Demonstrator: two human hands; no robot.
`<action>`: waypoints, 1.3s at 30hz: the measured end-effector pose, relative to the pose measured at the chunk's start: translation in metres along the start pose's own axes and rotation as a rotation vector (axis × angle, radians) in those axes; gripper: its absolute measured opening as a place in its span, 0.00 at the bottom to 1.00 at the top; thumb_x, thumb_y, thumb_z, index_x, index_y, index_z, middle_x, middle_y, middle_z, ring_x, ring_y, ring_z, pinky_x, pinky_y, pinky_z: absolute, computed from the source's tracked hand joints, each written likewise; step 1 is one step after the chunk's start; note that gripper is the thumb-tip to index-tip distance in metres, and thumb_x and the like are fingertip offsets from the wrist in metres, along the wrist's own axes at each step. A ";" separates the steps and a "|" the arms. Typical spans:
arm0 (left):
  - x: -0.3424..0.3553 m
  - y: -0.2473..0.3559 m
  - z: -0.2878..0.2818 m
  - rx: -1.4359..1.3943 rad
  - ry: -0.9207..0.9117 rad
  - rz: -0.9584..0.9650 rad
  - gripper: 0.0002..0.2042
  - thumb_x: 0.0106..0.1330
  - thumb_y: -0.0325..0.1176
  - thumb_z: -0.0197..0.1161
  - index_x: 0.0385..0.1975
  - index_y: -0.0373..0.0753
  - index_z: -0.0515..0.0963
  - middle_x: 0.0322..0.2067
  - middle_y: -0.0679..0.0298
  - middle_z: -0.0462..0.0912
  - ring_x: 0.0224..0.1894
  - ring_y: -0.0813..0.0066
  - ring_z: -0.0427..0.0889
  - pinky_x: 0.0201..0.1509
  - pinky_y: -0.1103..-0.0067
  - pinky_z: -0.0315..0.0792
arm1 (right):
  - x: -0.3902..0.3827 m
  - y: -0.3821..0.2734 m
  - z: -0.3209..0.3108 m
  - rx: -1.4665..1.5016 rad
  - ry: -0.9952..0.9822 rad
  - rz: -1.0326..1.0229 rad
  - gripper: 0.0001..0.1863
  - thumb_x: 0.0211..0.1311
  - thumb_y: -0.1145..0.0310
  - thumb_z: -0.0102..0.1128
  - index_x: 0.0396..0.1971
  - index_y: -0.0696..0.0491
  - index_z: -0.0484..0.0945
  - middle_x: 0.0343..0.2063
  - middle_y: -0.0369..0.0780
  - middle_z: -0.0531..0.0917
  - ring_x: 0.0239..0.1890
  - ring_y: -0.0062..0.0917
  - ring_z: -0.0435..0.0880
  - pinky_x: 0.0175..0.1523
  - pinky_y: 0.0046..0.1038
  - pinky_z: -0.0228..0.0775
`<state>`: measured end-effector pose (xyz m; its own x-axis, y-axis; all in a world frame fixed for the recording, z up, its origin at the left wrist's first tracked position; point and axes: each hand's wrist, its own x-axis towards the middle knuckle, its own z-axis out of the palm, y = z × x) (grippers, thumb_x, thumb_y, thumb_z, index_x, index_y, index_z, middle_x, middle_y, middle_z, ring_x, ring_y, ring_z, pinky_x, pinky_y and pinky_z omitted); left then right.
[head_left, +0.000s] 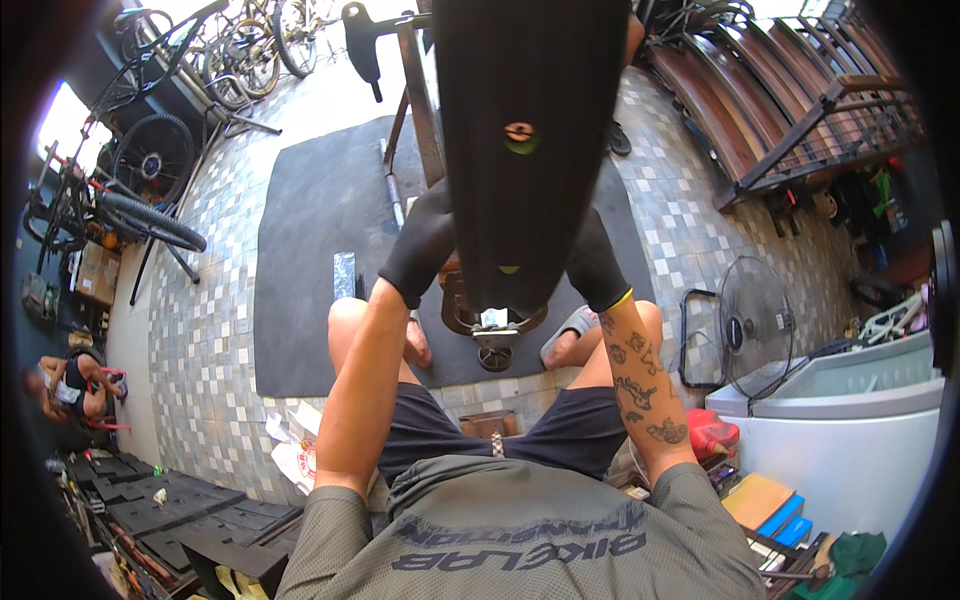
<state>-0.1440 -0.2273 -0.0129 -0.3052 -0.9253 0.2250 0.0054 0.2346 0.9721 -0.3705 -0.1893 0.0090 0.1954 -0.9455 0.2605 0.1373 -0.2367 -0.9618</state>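
A wide, long black part (525,200), like a bicycle frame tube, rises close in front of me and fills the upper middle. Two holes with greenish edges show on its face, the upper one with an orange-brown insert. My left hand (424,245), in a black glove, reaches to its left side. On the other side my right hand (597,262), also gloved, reaches behind its edge. The part hides the fingers of both hands, so what they grip does not show. Below its lower end sits a metal clamp-like piece (493,334) with a round dark end.
A metal stand post (420,110) rises behind the part, on a dark floor mat (310,220). Bicycles (150,200) stand at the left. At the right are a fan (757,325), a white chest freezer (840,450) and a slatted rack (770,110). Another person (80,380) sits far left.
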 end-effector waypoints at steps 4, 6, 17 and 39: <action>0.000 0.017 0.008 0.033 0.101 -0.109 0.25 0.73 0.40 0.63 0.61 0.26 0.75 0.54 0.51 0.84 0.56 0.68 0.83 0.64 0.74 0.72 | -0.005 -0.009 0.004 -0.002 0.057 0.088 0.14 0.73 0.66 0.64 0.48 0.61 0.84 0.36 0.36 0.88 0.36 0.16 0.87 0.43 0.20 0.80; -0.001 0.020 0.010 0.111 0.140 -0.065 0.27 0.72 0.42 0.65 0.62 0.26 0.74 0.55 0.50 0.84 0.57 0.66 0.83 0.62 0.72 0.74 | -0.005 -0.012 0.005 0.048 0.079 0.126 0.14 0.73 0.65 0.64 0.47 0.61 0.84 0.35 0.36 0.88 0.35 0.16 0.87 0.41 0.20 0.80; 0.000 0.046 0.006 0.006 0.154 -0.095 0.25 0.78 0.49 0.58 0.50 0.27 0.82 0.39 0.61 0.87 0.43 0.78 0.82 0.51 0.78 0.75 | -0.008 0.001 -0.005 -0.054 0.098 0.181 0.13 0.75 0.63 0.62 0.45 0.60 0.83 0.35 0.37 0.88 0.36 0.16 0.87 0.41 0.21 0.79; -0.003 0.044 0.004 0.153 0.049 -0.170 0.23 0.79 0.45 0.56 0.58 0.30 0.79 0.48 0.60 0.84 0.50 0.73 0.81 0.58 0.74 0.73 | 0.043 0.077 -0.002 0.112 -0.202 0.149 0.12 0.69 0.66 0.68 0.40 0.61 0.86 0.32 0.38 0.90 0.32 0.18 0.86 0.40 0.25 0.78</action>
<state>-0.1466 -0.2127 0.0292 -0.2425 -0.9679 0.0656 -0.1873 0.1131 0.9758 -0.3539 -0.2485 -0.0540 0.4097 -0.9015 0.1393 0.1971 -0.0616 -0.9784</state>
